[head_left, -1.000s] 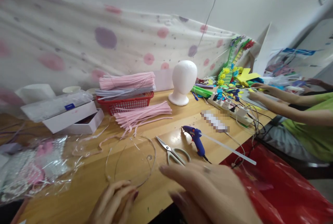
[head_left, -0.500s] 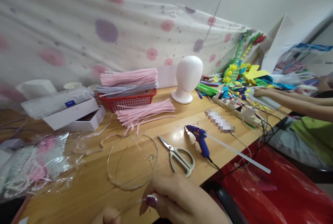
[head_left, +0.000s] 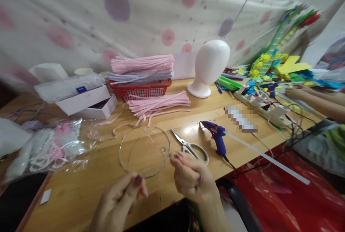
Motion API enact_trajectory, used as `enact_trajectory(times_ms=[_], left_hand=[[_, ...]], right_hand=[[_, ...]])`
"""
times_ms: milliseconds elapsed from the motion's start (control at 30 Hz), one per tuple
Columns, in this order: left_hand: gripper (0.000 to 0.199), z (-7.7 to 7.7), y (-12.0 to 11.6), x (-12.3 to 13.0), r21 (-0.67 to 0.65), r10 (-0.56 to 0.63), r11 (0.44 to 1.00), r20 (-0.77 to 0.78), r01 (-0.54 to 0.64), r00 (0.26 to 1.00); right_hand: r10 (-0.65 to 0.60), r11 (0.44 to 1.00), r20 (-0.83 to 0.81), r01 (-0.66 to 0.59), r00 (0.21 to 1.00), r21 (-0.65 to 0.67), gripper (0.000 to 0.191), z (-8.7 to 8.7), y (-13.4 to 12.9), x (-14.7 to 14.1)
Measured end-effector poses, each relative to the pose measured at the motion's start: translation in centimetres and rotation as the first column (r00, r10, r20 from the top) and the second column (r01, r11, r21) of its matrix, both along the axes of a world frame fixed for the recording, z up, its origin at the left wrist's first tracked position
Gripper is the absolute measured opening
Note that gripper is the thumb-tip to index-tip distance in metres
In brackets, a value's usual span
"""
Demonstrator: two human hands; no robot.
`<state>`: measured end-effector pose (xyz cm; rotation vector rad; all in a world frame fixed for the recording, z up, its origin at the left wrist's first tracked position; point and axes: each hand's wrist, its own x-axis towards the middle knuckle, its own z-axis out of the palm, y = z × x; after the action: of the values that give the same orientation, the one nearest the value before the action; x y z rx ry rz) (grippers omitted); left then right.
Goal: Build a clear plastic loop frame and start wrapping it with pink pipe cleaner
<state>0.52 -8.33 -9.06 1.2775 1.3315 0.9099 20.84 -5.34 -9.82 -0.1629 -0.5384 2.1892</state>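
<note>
Surface keeps wire ring and scissors presumably within reach; left hand and right hand fingers pinched together, contents indiscernible.

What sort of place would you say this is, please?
It looks like a small craft workshop, judging by the blue glue gun and scissors on the wooden table, the bundled pink strips and the white mannequin head.
</note>
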Motion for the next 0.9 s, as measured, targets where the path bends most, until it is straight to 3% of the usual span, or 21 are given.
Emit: enact_trajectory(times_ms=[100, 167, 233, 300, 400, 467, 533, 667, 800, 900], left_hand=[[0.056, 0.3, 1.0, 0.2, -0.045, -0.097, 0.994, 0.142, 0.104, 0.985], [0.052, 0.6, 1.2, 0.4, -0.016, -0.114, 0.993, 0.136, 0.117, 0.984], [0.044, 1.1, 1.2, 0.9, 0.079, -0.081, 0.994, 0.026, 0.079, 0.996], [0.030, 1.6, 1.1, 1.4, 0.281, 0.000, 0.959, -0.154, 0.044, 0.988], [0.016, 2.0, 1.2, 2.0, 0.620, 0.137, 0.774, -0.364, 0.130, 0.921], [0.015, 1.9, 1.1, 2.1, 0.734, 0.188, 0.645, -0.423, 0.214, 0.886], [0.017, 1.8, 1.0, 2.0, 0.775, 0.217, 0.576, -0.452, 0.260, 0.865], [0.018, 1.8, 0.5, 1.5, 0.789, 0.230, 0.537, -0.478, 0.299, 0.848], [0.017, 1.6, 0.1, 1.0, 0.794, 0.249, 0.542, -0.466, 0.277, 0.849], [0.018, 1.3, -0.2, 0.6, 0.791, 0.232, 0.556, -0.444, 0.257, 0.865]], right_hand=[[0.039, 0.999, -0.035, -0.040, 0.999, -0.011, 0.013, 0.2, 0.7, 0.9], [0.046, 0.999, -0.038, -0.047, 0.998, -0.017, 0.014, 0.2, 0.8, 1.2], [0.021, 0.999, -0.015, -0.022, 1.000, -0.031, 0.014, 0.3, 0.7, 1.1], [0.004, 0.999, 0.031, -0.003, 1.000, -0.033, 0.014, 0.4, 0.4, 0.6], [0.011, 1.000, 0.104, -0.009, 0.995, -0.027, 0.016, 0.6, -0.3, -0.6], [0.017, 0.999, 0.113, -0.013, 0.994, -0.033, 0.018, 0.6, -0.7, -1.3], [0.012, 0.999, 0.084, -0.008, 0.996, -0.047, 0.019, 0.6, -1.1, -1.6], [0.022, 0.998, 0.009, -0.022, 1.000, -0.064, 0.020, 0.8, -1.4, -1.5], [0.043, 0.993, -0.103, -0.053, 0.994, -0.101, 0.018, 1.0, -1.7, -1.0], [0.056, 0.992, -0.097, -0.066, 0.994, -0.112, 0.017, 1.1, -1.9, -0.7]])
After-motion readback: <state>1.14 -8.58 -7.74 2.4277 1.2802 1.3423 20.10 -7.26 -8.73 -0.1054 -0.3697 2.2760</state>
